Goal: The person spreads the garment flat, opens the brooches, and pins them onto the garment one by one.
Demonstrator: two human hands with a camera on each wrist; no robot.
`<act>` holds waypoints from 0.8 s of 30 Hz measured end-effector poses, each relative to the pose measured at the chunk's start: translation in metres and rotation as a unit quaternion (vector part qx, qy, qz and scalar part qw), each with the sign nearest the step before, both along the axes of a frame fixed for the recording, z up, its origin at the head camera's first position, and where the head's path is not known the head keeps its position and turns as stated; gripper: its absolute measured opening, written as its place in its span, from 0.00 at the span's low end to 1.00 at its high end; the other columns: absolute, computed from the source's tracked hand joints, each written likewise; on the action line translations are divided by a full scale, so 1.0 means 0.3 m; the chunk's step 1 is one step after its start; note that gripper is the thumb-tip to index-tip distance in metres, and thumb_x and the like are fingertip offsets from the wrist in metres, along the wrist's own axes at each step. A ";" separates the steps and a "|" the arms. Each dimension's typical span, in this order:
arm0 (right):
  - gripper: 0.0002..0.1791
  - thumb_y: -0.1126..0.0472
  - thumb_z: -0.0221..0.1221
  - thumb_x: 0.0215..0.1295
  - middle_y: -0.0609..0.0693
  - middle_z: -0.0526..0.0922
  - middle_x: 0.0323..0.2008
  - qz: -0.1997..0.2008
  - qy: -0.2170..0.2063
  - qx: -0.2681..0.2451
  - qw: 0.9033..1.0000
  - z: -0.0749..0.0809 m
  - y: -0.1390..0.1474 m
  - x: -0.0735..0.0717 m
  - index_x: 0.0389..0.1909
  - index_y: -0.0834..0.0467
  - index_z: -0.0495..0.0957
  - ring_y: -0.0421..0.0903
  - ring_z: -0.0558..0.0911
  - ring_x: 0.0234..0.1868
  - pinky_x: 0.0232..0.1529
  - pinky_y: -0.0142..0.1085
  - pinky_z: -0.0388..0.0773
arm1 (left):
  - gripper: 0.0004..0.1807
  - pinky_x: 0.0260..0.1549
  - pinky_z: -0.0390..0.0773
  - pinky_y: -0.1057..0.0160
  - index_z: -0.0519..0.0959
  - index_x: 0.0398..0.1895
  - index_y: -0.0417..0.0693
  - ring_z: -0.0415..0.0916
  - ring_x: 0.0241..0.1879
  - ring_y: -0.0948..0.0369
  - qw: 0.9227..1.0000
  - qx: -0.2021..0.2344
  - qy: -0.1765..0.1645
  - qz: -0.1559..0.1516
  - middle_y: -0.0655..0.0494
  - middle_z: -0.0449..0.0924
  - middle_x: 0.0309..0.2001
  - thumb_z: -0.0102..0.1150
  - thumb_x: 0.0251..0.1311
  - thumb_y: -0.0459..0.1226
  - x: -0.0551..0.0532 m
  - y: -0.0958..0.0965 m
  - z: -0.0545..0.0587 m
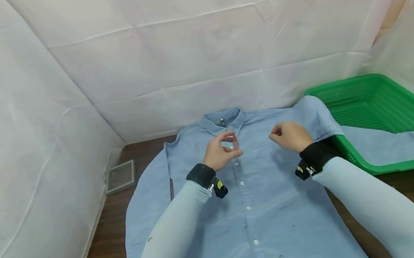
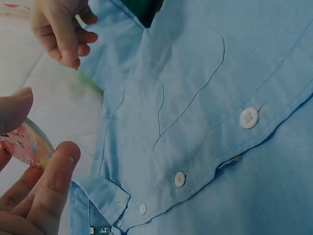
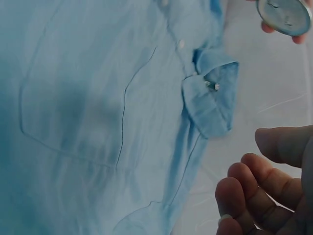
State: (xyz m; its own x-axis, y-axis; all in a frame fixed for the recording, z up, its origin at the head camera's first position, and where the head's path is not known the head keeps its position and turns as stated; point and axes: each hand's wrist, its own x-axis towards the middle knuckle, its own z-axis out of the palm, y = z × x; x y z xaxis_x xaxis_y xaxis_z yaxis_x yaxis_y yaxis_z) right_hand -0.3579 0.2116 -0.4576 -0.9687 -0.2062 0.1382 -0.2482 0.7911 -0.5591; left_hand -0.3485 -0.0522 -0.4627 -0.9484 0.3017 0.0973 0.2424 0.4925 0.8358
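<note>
In the head view my left hand (image 1: 219, 152) holds a round pin badge (image 1: 235, 141) by its edge, between thumb and fingers, above the shirt's upper front. The badge's pink printed face (image 2: 24, 144) shows in the left wrist view; its back with a pin shows in the right wrist view. My right hand (image 1: 292, 135) hovers over the other side of the chest, fingers loosely bent, thumb apart from them, holding nothing. Beneath both lies a light blue buttoned shirt (image 1: 276, 208), front up, collar (image 1: 212, 124) at the far end. Stitching outlines a chest pocket (image 3: 73, 117).
A green plastic basket (image 1: 371, 116) stands at the right, with one shirt sleeve (image 1: 393, 147) draped into it. On the brown table (image 1: 97, 254) at the left sits a small square tray (image 1: 121, 176). White sheeting (image 1: 194, 49) hangs behind and at both sides.
</note>
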 end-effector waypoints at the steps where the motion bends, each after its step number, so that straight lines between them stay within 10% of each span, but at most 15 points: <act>1: 0.12 0.56 0.58 0.67 0.57 0.84 0.37 -0.007 0.003 0.006 1.000 0.003 -0.007 -0.011 0.39 0.61 0.82 0.51 0.80 0.33 0.35 0.45 0.75 | 0.36 0.34 0.80 0.65 0.69 0.66 0.57 0.81 0.35 0.62 1.000 -0.006 0.000 -0.002 0.54 0.74 0.54 0.71 0.53 0.39 -0.009 0.003 0.002; 24: 0.17 0.53 0.57 0.67 0.60 0.82 0.45 -0.077 -0.057 0.078 0.992 -0.149 -0.097 -0.221 0.46 0.62 0.81 0.57 0.81 0.42 0.40 0.53 0.77 | 0.36 0.38 0.80 0.64 0.68 0.65 0.56 0.80 0.41 0.61 0.998 0.043 -0.040 0.011 0.54 0.73 0.54 0.71 0.52 0.33 -0.072 0.060 -0.025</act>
State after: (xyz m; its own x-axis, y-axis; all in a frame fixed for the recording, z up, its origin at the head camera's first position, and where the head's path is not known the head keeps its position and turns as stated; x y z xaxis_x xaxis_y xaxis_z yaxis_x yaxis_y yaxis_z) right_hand -0.4241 0.1826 -0.5023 -0.9979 -0.0648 0.0034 -0.0596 0.8937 -0.4446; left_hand -0.3700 -0.0341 -0.4702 -0.9604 0.2750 0.0445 0.1624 0.4231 0.8914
